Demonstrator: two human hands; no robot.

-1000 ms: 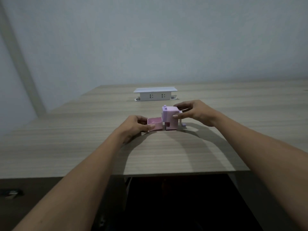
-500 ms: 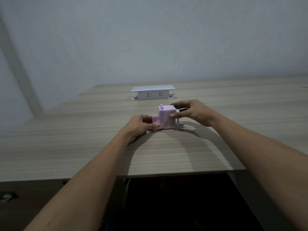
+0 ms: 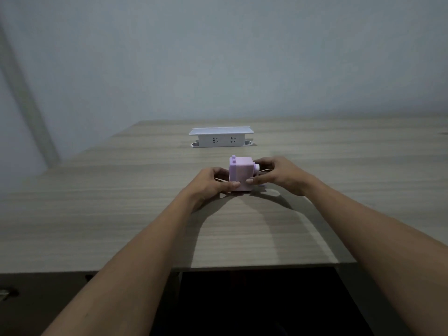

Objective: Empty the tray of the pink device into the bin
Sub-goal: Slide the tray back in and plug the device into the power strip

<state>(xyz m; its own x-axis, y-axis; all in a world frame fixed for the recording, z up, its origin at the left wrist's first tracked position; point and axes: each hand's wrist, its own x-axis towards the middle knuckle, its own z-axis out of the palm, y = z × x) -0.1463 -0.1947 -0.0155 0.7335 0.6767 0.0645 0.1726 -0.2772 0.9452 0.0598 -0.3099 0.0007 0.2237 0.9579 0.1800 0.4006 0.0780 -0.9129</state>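
Both hands closed on the pink device (image 3: pixel 240 174): left hand (image 3: pixel 210 183) grips its left side, thumb at lower front; right hand (image 3: pixel 281 177) grips its right side. Device stands upright on the counter (image 3: pixel 97 214). White socket box (image 3: pixel 221 137) sits behind, well apart.

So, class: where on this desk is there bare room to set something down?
Bare wood lies left of the left hand, right of the right hand, and between the forearms at the near edge of the desk. It is crowded around the pink device; the socket box stands behind it.
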